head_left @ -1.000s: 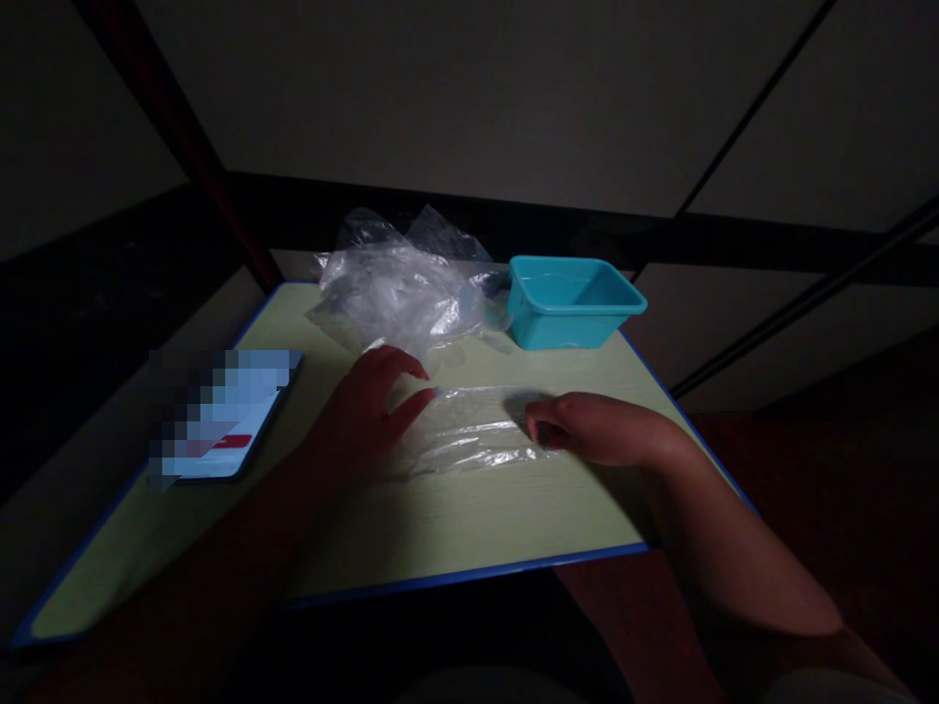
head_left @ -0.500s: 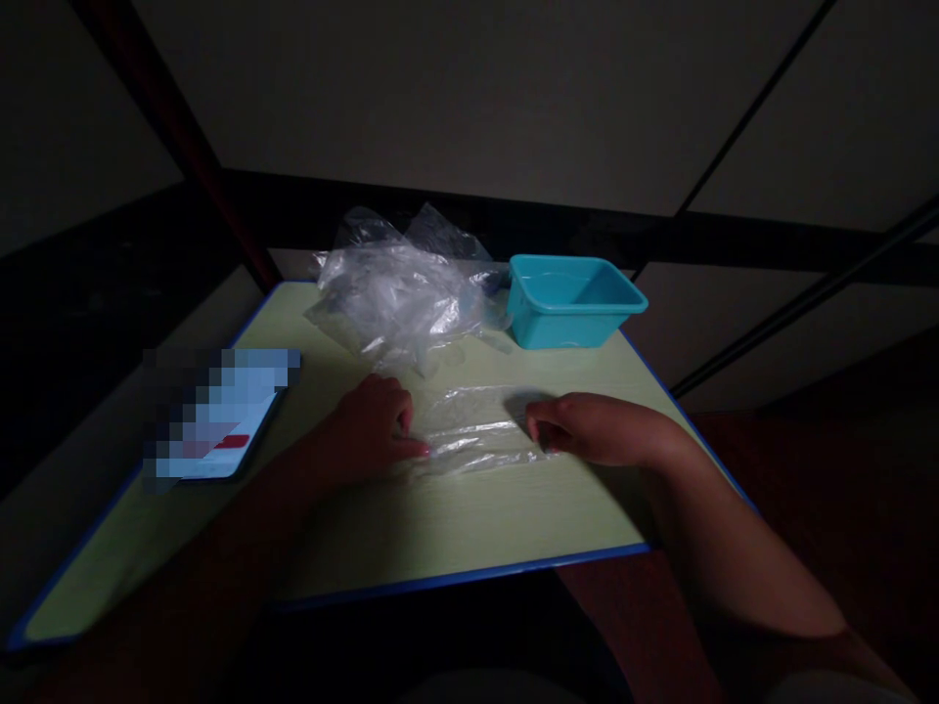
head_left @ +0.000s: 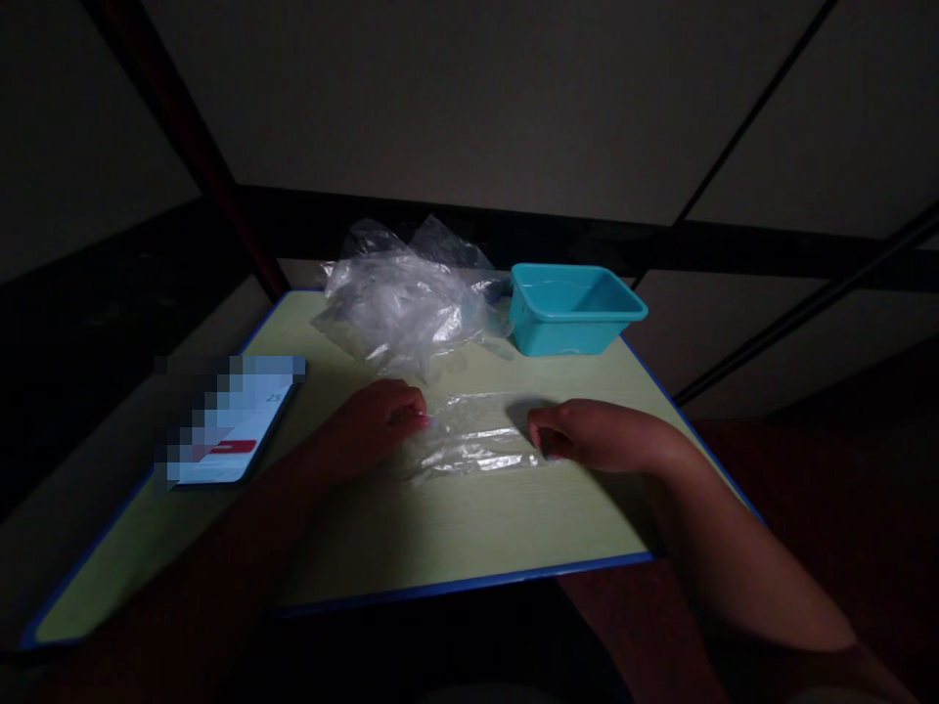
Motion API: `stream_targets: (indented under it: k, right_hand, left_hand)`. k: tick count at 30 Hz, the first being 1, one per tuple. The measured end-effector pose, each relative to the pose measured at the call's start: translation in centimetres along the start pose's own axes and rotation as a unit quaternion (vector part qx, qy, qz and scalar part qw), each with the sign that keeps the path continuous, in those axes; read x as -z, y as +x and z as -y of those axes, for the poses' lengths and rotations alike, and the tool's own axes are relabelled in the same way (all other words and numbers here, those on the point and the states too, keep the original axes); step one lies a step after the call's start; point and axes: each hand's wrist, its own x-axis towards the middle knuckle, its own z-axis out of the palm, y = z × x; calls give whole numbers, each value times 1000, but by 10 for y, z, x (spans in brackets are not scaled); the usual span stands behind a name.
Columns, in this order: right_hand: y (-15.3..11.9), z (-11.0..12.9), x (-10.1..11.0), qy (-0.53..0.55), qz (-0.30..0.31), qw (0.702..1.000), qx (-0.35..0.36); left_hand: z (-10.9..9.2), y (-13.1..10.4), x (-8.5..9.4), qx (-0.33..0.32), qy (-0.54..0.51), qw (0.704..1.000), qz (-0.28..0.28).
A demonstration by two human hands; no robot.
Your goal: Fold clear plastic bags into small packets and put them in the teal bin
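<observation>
A clear plastic bag (head_left: 476, 445) lies spread on the pale table between my hands, with shiny creases running across it. My left hand (head_left: 385, 416) pinches the bag's left edge, thumb and fingers pressed together. At the opposite edge, my right hand (head_left: 576, 430) is curled with its fingertips down on the plastic. Beyond my left hand sits a crumpled heap of clear plastic bags (head_left: 411, 303).
A turquoise plastic bin (head_left: 568, 337) stands at the table's back right. On the left lies a phone (head_left: 231, 430) with its screen lit. The table (head_left: 469, 548) has a blue edge, and dark panels (head_left: 455, 98) rise behind it.
My left hand has moved slightly up, away from me, along the bag's left edge, and its fingers have closed tighter. My right hand stays at nearly the same place. The view has shifted slightly.
</observation>
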Motion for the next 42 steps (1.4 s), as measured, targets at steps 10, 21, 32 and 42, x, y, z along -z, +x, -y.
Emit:
stream_targets:
  k: [10,21,32,42]
  right_hand:
    - [1,-1,-1,-14,-4,1000,-15]
    - [2,0,0,-1,2,1000,-10]
    - [1,2,0,0,3,1000,-11]
    - [1,0,-2,-3,2,1000,-18]
  left_hand:
    - [1,3,-5,-46,3,990,-134]
    - [0,-7,-2,25,14,999,22]
    - [4,-7,-6,-19,9,996,81]
    - [2,-5,-4,-52,38,993,102]
